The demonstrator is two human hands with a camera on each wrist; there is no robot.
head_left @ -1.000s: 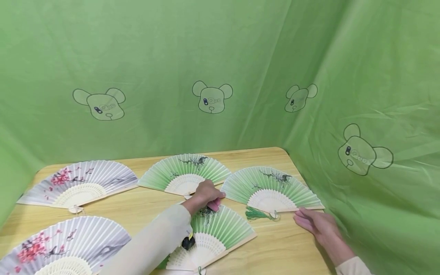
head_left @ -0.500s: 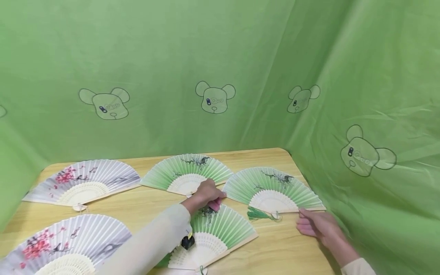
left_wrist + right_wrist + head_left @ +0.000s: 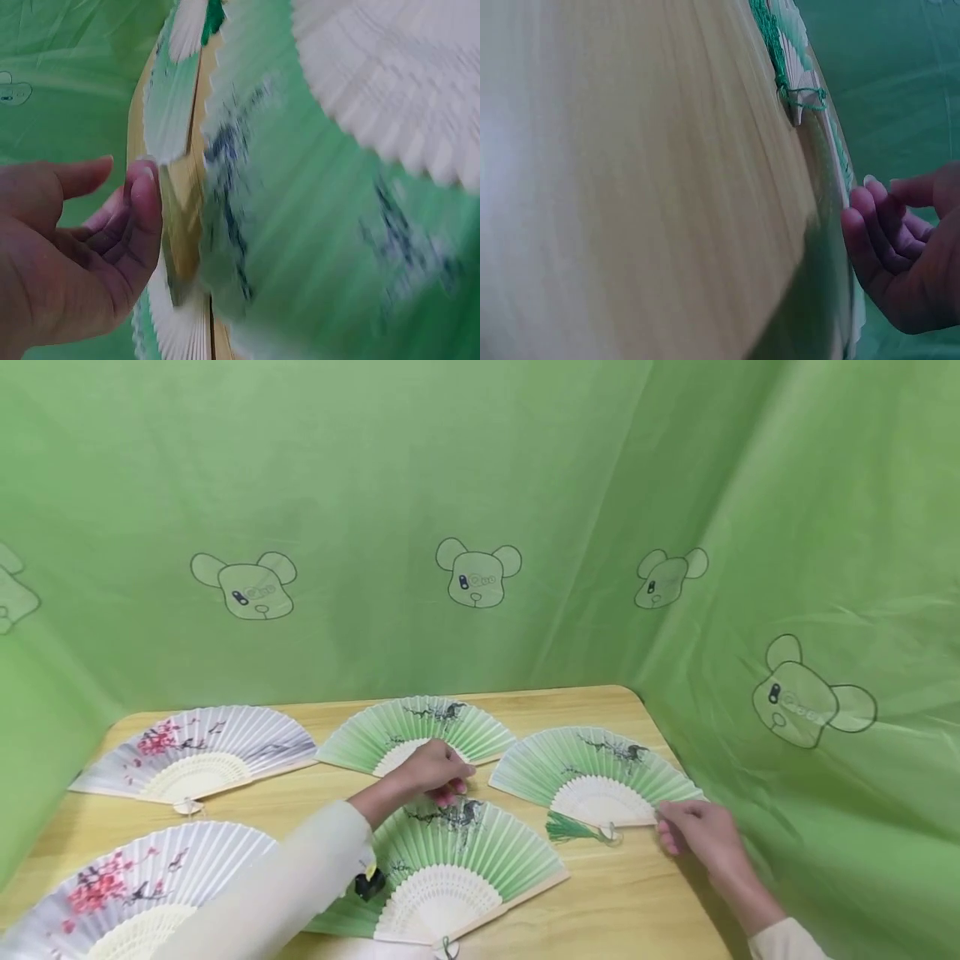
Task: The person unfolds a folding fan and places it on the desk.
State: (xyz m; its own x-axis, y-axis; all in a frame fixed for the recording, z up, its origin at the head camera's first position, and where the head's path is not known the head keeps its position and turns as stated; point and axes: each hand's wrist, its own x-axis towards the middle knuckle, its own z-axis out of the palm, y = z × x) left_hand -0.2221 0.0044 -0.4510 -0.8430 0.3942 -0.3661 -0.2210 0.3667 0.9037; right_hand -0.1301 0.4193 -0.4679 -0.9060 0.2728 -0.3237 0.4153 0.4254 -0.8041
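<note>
Several opened folding fans lie spread on the wooden table. My left hand (image 3: 429, 768) hovers between the back-middle green fan (image 3: 360, 739) and the front green fan (image 3: 517, 852); in the left wrist view its thumb stands apart from loosely bent fingers (image 3: 142, 210) that hold nothing. At the right-hand green fan (image 3: 592, 756), my right hand (image 3: 701, 839) is at the right end, overlapping its lower edge. Seen from the right wrist, fingertips (image 3: 855, 221) are right by that fan's edge, with a gap beside the thumb. A green tassel (image 3: 568, 827) hangs at this fan's pivot.
Two grey-white fans with pink blossoms lie at left, one at the back (image 3: 247, 735) and one in front (image 3: 217, 852), partly under the left sleeve (image 3: 285, 877). Green curtains (image 3: 360, 635) with bear-head outlines enclose the wooden table (image 3: 615, 893).
My left hand has come away from the left tip of the right-hand fan, moving left. The right hand has shifted slightly over that fan's right corner. The head view has turned a little left.
</note>
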